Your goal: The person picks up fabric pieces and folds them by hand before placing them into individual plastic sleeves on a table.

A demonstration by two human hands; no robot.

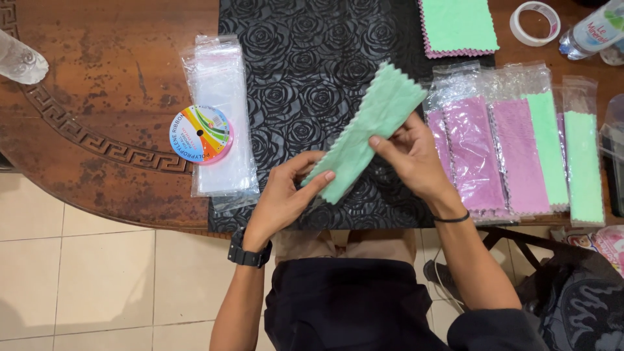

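Nearby, bagged cloths (520, 153); green cloth (367, 130) unbagged.

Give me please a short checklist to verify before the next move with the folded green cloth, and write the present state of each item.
1. Both hands on the cloth: ok. The left hand pinches the lower end and the right hand the middle of the green cloth.
2. Cloth folded into a narrow strip: ok, zigzag edges roughly aligned.
3. Cloth clear of the table: ok, held above the black rose-pattern mat.
4. Empty clear bags in reach: ok, a stack of clear bags lies to the left, but the ribbon spool rests on it.
5. A bag already opened: cannot tell.
6. Room beside the packed cloths: cannot tell.
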